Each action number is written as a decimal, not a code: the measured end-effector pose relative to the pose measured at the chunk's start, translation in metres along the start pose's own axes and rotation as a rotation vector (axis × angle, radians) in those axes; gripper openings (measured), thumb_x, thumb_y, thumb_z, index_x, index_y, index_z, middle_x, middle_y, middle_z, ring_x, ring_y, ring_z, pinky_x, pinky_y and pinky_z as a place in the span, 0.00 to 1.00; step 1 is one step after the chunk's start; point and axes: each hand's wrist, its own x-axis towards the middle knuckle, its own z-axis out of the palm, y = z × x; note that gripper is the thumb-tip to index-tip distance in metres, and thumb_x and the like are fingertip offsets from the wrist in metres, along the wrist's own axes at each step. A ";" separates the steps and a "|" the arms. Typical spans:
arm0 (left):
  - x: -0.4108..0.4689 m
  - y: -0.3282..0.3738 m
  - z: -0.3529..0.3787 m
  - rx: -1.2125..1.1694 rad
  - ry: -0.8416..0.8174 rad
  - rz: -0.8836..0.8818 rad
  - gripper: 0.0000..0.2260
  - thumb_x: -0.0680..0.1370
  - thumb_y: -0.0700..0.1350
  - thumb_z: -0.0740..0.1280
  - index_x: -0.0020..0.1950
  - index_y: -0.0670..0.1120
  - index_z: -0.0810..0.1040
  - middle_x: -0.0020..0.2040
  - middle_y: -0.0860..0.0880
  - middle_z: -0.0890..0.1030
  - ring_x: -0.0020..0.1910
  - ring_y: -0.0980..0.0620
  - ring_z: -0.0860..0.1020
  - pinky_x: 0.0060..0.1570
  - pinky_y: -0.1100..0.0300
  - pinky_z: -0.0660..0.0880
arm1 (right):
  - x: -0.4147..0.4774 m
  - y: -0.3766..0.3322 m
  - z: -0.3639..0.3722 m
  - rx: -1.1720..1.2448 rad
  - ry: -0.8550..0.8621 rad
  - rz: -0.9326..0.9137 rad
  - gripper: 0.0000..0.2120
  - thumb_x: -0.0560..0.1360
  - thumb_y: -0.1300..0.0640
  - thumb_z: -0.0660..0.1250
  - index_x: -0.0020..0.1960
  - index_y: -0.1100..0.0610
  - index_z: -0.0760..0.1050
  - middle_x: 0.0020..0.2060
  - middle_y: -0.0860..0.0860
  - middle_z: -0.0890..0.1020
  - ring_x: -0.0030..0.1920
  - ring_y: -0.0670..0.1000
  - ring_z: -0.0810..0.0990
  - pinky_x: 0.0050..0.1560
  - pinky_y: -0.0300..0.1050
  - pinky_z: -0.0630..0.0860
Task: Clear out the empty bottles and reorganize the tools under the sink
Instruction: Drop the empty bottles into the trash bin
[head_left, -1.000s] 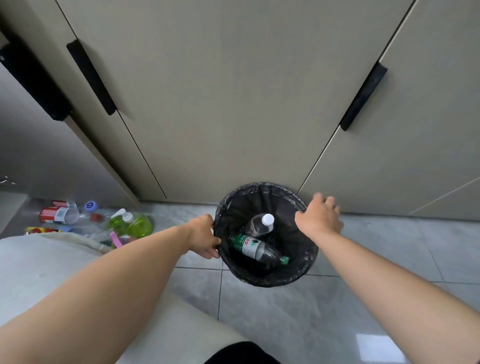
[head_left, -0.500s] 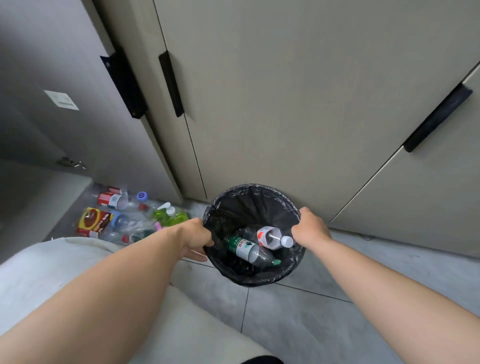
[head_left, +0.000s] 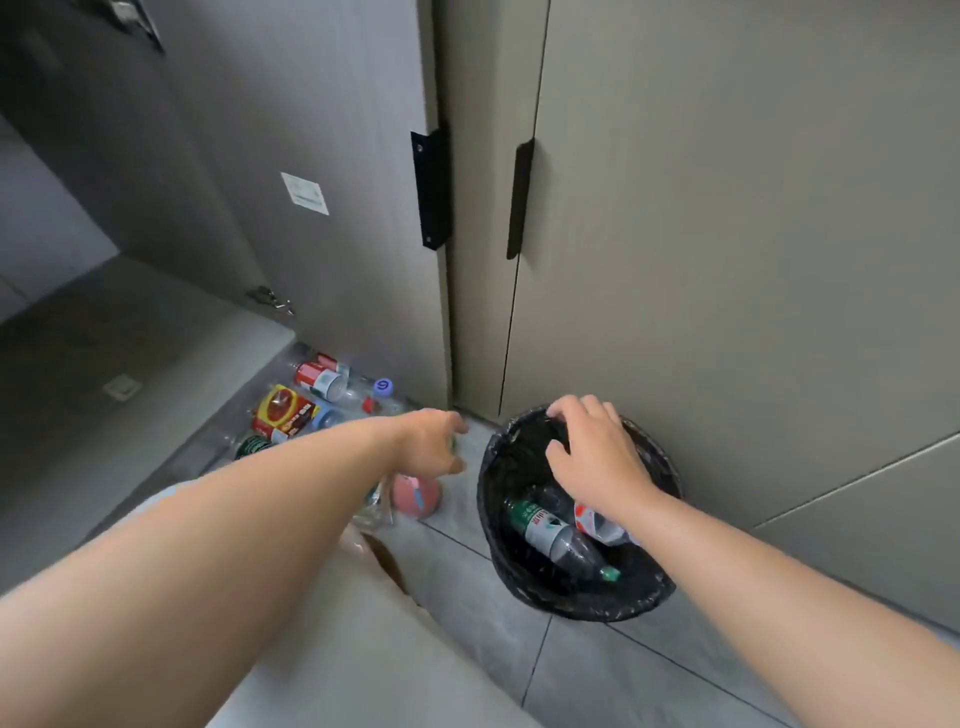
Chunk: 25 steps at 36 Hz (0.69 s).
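Black plastic lines the trash bin (head_left: 524, 587) on the floor (head_left: 597, 675), with two empty bottles inside: a green-label bottle (head_left: 550, 538) and a red-label bottle (head_left: 597, 519). The right hand (head_left: 597, 460) has its grip curled on the bin's far rim. The left hand (head_left: 434, 441) reaches out near a pink thing (head_left: 415, 499); its grip is too blurry to tell. Farther off, the bottle pile (head_left: 311, 402) lies by the open cabinet door (head_left: 337, 156). A hard pull on the rim could tip the light bin and spill it.
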 end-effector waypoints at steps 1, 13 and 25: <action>-0.004 -0.011 -0.012 0.021 0.027 0.017 0.26 0.80 0.48 0.67 0.78 0.48 0.66 0.73 0.45 0.73 0.68 0.45 0.74 0.63 0.59 0.70 | 0.009 -0.016 0.003 0.041 -0.040 -0.071 0.13 0.78 0.55 0.62 0.62 0.48 0.72 0.56 0.47 0.74 0.61 0.51 0.68 0.59 0.49 0.71; -0.057 -0.228 -0.065 -0.168 0.391 -0.247 0.12 0.80 0.46 0.67 0.64 0.50 0.79 0.59 0.47 0.83 0.57 0.46 0.80 0.59 0.53 0.77 | 0.111 -0.200 0.088 0.070 -0.498 -0.534 0.09 0.78 0.58 0.64 0.54 0.54 0.82 0.51 0.51 0.83 0.53 0.52 0.79 0.56 0.46 0.73; -0.028 -0.331 0.053 -1.250 0.544 -0.555 0.07 0.82 0.38 0.64 0.56 0.45 0.80 0.55 0.44 0.83 0.52 0.47 0.83 0.48 0.55 0.78 | 0.164 -0.263 0.281 -0.093 -0.831 -0.230 0.26 0.78 0.49 0.68 0.72 0.58 0.66 0.67 0.57 0.74 0.64 0.57 0.75 0.52 0.41 0.68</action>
